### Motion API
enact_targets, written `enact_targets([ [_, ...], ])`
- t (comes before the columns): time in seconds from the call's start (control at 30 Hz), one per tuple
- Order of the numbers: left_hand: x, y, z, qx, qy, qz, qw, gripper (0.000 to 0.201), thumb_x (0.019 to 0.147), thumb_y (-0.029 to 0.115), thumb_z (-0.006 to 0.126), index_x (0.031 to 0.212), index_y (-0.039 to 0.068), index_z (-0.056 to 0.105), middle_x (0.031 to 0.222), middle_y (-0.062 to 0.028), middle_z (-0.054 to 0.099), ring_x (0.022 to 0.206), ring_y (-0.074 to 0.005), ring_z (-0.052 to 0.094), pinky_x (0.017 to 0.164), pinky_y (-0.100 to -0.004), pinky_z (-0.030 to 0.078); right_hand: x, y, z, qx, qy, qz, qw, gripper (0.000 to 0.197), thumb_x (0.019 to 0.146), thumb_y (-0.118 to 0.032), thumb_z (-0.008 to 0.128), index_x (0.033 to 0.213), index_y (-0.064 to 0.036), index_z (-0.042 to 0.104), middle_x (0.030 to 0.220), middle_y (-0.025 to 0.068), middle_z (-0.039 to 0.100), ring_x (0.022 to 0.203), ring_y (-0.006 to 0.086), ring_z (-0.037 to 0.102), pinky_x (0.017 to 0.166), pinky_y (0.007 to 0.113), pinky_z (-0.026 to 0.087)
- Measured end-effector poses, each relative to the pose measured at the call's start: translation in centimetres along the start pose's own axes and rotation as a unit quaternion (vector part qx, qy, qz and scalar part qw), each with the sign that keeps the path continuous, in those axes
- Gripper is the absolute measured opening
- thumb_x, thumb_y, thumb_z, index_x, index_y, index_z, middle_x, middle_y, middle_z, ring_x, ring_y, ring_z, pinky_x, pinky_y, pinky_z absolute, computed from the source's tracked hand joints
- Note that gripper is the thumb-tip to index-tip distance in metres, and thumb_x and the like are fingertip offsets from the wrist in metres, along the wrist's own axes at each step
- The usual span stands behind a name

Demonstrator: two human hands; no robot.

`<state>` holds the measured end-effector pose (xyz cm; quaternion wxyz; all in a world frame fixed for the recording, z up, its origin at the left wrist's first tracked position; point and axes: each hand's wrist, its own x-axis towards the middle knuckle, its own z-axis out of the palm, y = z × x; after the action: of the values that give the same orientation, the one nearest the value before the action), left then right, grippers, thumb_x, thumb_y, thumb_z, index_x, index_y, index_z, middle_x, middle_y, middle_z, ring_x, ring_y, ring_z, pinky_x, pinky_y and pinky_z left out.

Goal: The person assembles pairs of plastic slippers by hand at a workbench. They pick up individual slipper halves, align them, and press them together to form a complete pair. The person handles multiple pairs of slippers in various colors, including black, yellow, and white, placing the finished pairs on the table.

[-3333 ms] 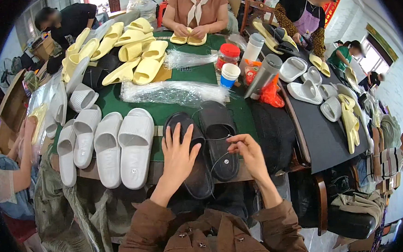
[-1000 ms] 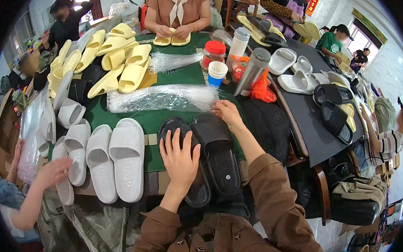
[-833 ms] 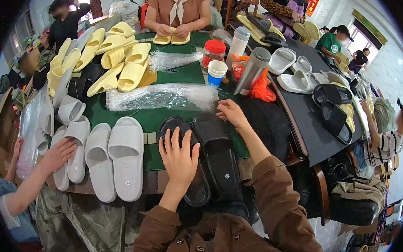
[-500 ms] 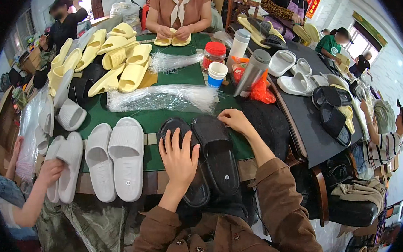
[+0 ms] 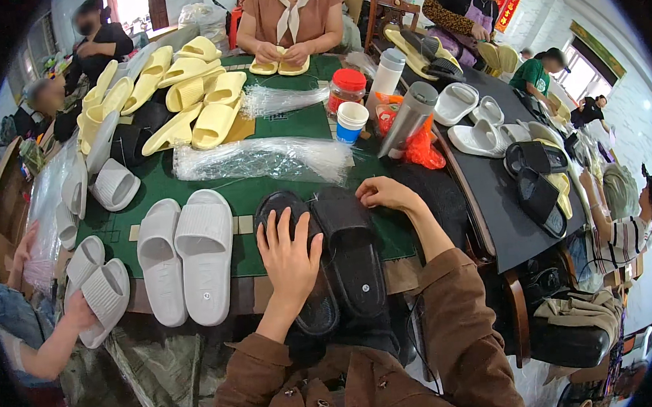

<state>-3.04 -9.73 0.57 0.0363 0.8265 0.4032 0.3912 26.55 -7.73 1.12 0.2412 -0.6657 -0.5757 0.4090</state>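
A pair of black slide slippers lies side by side at the table's near edge, toes away from me. My left hand (image 5: 288,254) rests flat with fingers spread over the left black slipper (image 5: 319,304), covering much of its strap. Beside the strap of the right black slipper (image 5: 360,268), my right hand (image 5: 387,194) is pinched closed. Whatever is between those fingertips is too small to make out. Just left of my left hand stands a pair of light grey slippers (image 5: 206,259). Beyond the hands lies a bundle of clear plastic ties (image 5: 263,159).
Yellow slippers (image 5: 220,124) are heaped at the far left. A paper cup (image 5: 351,120), a red-lidded jar (image 5: 346,89) and a grey tumbler (image 5: 410,120) stand far right of the ties. At left a co-worker's hand (image 5: 79,312) holds grey slippers; another person sits opposite.
My right hand has shifted slightly to the right; my left hand stays on the slipper. At left, the co-worker's grey slippers have turned, showing their straps.
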Motion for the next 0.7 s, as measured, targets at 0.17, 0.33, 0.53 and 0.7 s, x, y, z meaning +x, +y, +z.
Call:
enact_targets([
  [0.17, 0.0, -0.1, 0.1, 0.003, -0.001, 0.001, 1.000, 0.037, 0.091, 0.032, 0.055, 0.121, 0.009, 0.058, 0.130, -0.0157, 0.049, 0.126, -0.0386, 0.040, 0.106, -0.0547, 0.028, -1.2, -1.0, 1.2, -0.075, 0.141, -0.031, 0.987, 0.019, 0.082, -0.010, 0.062, 0.098, -0.0008, 0.068, 0.071, 0.0072, 0.066, 0.070, 0.0121, 0.064, 0.063, 0.027, 0.051],
  [0.33, 0.0, -0.1, 0.1, 0.005, -0.005, -0.001, 1.000, 0.037, 0.091, 0.032, 0.056, 0.121, 0.009, 0.058, 0.130, -0.0154, 0.049, 0.126, -0.0381, 0.040, 0.106, -0.0542, 0.028, -4.8, -5.1, 1.9, 0.050, 0.222, -0.070, 0.971, 0.028, 0.088, -0.008, 0.056, 0.115, -0.0036, 0.061, 0.067, 0.0057, 0.065, 0.069, 0.0106, 0.065, 0.062, 0.026, 0.050],
  [0.53, 0.2, 0.0, -0.5, -0.036, 0.023, 0.010, 0.999, 0.035, 0.091, 0.025, 0.057, 0.121, 0.007, 0.058, 0.127, -0.0144, 0.050, 0.124, -0.0371, 0.041, 0.105, -0.0509, 0.029, -9.6, -9.5, 3.5, 0.289, 0.098, -0.156, 0.939, 0.033, 0.093, -0.005, 0.051, 0.125, 0.0014, 0.050, 0.111, 0.0150, 0.063, 0.104, 0.0210, 0.061, 0.088, 0.033, 0.051],
  [0.7, -0.4, 0.7, -2.7, -0.277, 0.015, -0.025, 0.960, 0.031, 0.091, 0.014, 0.055, 0.119, 0.002, 0.059, 0.104, -0.0121, 0.058, 0.095, -0.0293, 0.055, 0.086, -0.0380, 0.043, -13.5, -13.1, 6.9, 0.238, 0.030, -0.252, 0.938, 0.054, 0.086, 0.010, 0.055, 0.136, -0.0024, 0.040, 0.135, 0.0128, 0.052, 0.123, 0.0219, 0.051, 0.100, 0.035, 0.044],
])
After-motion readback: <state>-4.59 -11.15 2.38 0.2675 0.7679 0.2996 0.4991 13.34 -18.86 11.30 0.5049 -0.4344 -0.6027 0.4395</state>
